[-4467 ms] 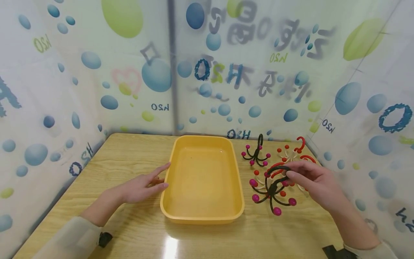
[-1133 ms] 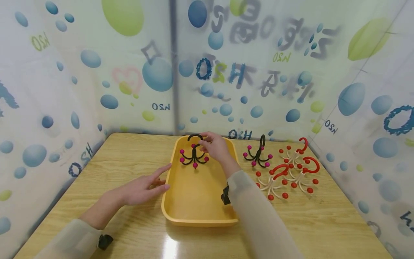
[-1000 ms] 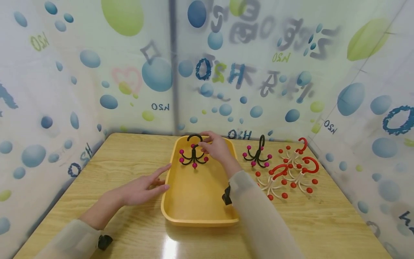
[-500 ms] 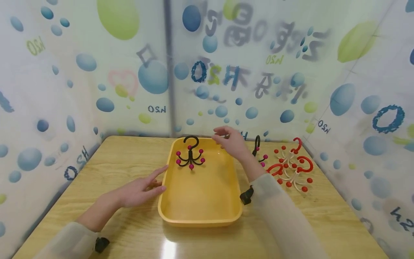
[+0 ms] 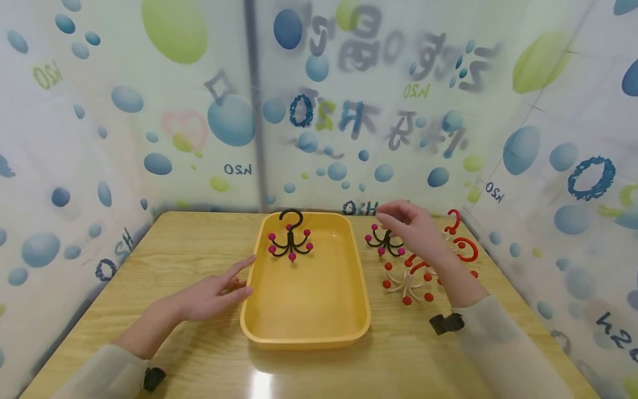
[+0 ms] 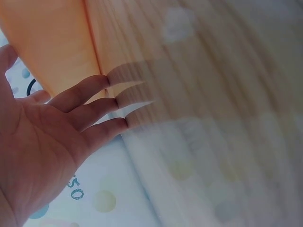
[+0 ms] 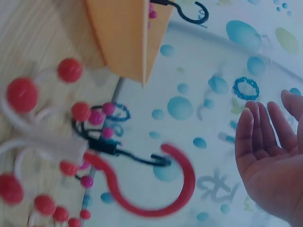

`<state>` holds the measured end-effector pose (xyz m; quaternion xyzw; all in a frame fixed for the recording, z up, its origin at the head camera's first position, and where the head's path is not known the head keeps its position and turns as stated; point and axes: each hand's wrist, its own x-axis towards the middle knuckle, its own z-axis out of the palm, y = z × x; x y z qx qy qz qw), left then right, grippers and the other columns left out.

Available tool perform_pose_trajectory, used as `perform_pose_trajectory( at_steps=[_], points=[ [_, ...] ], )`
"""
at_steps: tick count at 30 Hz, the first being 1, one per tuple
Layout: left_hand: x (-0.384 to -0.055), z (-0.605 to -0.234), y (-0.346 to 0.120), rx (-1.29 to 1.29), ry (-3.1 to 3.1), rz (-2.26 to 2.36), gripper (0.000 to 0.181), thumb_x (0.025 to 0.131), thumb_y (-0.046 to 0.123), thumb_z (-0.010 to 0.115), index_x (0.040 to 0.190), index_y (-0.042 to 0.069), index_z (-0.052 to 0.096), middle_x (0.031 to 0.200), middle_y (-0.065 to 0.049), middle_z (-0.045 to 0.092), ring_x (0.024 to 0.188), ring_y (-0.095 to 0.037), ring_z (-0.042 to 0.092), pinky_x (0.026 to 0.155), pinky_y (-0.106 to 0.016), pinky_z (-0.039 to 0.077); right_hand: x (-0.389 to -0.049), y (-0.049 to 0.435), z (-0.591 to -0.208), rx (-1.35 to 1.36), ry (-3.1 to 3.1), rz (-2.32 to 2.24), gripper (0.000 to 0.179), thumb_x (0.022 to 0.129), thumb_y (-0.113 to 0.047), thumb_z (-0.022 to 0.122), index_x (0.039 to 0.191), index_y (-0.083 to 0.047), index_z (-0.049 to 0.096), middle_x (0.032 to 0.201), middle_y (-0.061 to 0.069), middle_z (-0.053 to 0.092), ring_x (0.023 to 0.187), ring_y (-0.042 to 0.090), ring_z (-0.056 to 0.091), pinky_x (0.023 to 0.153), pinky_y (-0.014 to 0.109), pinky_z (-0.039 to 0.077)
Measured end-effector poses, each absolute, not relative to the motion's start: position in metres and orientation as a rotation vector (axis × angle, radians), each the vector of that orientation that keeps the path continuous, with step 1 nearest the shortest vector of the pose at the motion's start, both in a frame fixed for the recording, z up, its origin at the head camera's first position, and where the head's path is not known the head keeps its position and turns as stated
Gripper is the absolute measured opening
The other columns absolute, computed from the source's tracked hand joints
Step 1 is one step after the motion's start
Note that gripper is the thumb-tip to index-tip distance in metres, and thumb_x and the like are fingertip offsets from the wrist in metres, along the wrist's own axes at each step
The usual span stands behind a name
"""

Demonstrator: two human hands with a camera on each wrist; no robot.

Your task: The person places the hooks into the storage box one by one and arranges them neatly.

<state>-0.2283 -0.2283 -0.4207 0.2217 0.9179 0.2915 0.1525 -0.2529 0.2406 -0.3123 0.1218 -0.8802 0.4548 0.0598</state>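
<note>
My left hand (image 5: 206, 296) rests with relaxed fingers at the left rim of a yellow plastic tray (image 5: 309, 307). Inside the tray's back left part stands a black multi-arm hook hanger (image 5: 291, 242) with magenta ball tips. A similar black hanger (image 5: 387, 239) is on the table right of the tray. Over it, partly covering its hook in the head view, hovers my right hand (image 5: 418, 233), empty, its fingers loosely bent. In the right wrist view that hand (image 7: 272, 163) is apart from the hangers.
Three whitish hangers with red hooks and red ball tips stand at the right: a front one (image 5: 407, 286), a right one (image 5: 467, 249) and a rear one (image 5: 452, 223). Patterned curtain walls (image 5: 319, 166) enclose the wooden table (image 5: 199, 238) at the back and sides.
My right hand brought a black hanger from the right group into the tray, let go of it and moved back right. My left hand stays at the tray's rim.
</note>
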Motion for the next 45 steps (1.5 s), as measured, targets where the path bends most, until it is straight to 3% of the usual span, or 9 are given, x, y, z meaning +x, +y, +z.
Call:
perform_pose_trajectory(
  at_steps=[8,15,20,27,34,41,45],
  points=[
    [-0.228,-0.42,-0.228,0.63,2.623,0.831,0.08,0.113,0.058,0.051,0.178,0.031,0.013,0.152,-0.026,0.065,0.14,-0.051,0.063,0.119,-0.075,0.043,-0.228,0.294,-0.333,0.231,-2.714,1.218,0.047,0.111,-0.049,0.064,0.144,-0.016,0.071,0.135,0.011,0.074,0.109,0.021,0.066,0.079,0.026,0.06],
    [-0.228,-0.421,-0.227,0.603,2.635,0.823,0.079,0.113,0.062,0.048,0.178,0.033,0.013,0.154,-0.024,0.065,0.142,-0.049,0.062,0.121,-0.074,0.041,-0.219,0.326,-0.347,0.25,-2.705,1.183,0.043,0.114,-0.04,0.061,0.147,-0.013,0.07,0.138,0.016,0.074,0.105,0.012,0.069,0.08,0.022,0.059],
    [-0.228,-0.422,-0.228,0.623,2.639,0.824,0.079,0.114,0.061,0.048,0.178,0.033,0.012,0.152,-0.025,0.066,0.141,-0.05,0.063,0.119,-0.075,0.042,-0.218,0.339,-0.36,0.279,-2.741,1.138,0.041,0.114,-0.036,0.063,0.147,-0.013,0.071,0.139,0.017,0.074,0.097,0.006,0.067,0.074,0.024,0.057],
    [-0.228,-0.422,-0.228,0.615,2.64,0.83,0.079,0.113,0.061,0.048,0.178,0.034,0.013,0.153,-0.021,0.066,0.143,-0.049,0.062,0.121,-0.074,0.041,-0.217,0.348,-0.372,0.259,-2.828,1.108,0.045,0.114,-0.039,0.061,0.153,-0.016,0.067,0.153,0.019,0.067,0.103,0.005,0.068,0.077,0.029,0.059],
    [-0.228,-0.42,-0.228,0.638,2.632,0.832,0.079,0.113,0.059,0.05,0.178,0.031,0.013,0.153,-0.023,0.066,0.142,-0.049,0.062,0.121,-0.074,0.041,-0.219,0.352,-0.381,0.266,-2.827,1.147,0.044,0.113,-0.032,0.064,0.154,-0.016,0.066,0.155,0.018,0.066,0.101,0.001,0.068,0.078,0.024,0.061],
    [-0.228,-0.42,-0.228,0.655,2.627,0.848,0.079,0.114,0.057,0.05,0.178,0.031,0.013,0.152,-0.024,0.066,0.142,-0.049,0.063,0.122,-0.073,0.041,-0.22,0.354,-0.389,0.226,-2.784,1.227,0.044,0.111,-0.03,0.067,0.153,-0.018,0.067,0.148,0.018,0.071,0.088,0.021,0.069,0.061,0.027,0.052],
    [-0.227,-0.42,-0.228,0.651,2.628,0.847,0.079,0.114,0.058,0.05,0.178,0.03,0.013,0.152,-0.023,0.066,0.142,-0.049,0.063,0.121,-0.074,0.041,-0.22,0.355,-0.393,0.215,-2.768,1.244,0.045,0.111,-0.033,0.068,0.154,-0.021,0.067,0.139,0.016,0.075,0.085,0.023,0.066,0.059,0.027,0.049]
  ],
)
